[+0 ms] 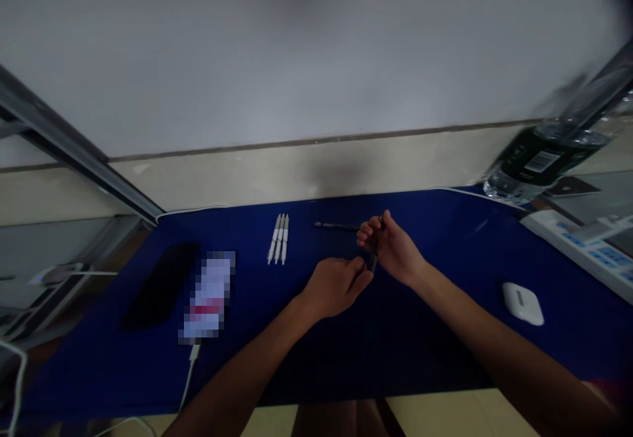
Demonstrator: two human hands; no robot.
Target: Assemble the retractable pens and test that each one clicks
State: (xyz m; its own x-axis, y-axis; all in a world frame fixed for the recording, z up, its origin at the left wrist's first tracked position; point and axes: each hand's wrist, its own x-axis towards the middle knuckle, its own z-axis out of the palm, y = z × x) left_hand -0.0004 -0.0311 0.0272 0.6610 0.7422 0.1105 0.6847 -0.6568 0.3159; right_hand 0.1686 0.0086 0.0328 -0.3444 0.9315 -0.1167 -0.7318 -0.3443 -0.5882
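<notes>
Fingers (360,279) of left hand (336,287) and right hand (393,249) pinch a pen (374,264) over blue mat (445,338) by wall (297,61).

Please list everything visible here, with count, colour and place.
mat: 1, blue, covers the table
pens: 3, white, side by side, mat's far side
loose pen: 1, dark, beyond the hands
phone: 1, black, mat's left
lit phone: 1, pale screen, beside the black one
earbud case: 1, white, mat's right
bottle: 1, clear, far right
held pen: 1, dark, between both hands
left hand: 1, holds its near end
right hand: 1, holds its far end
</notes>
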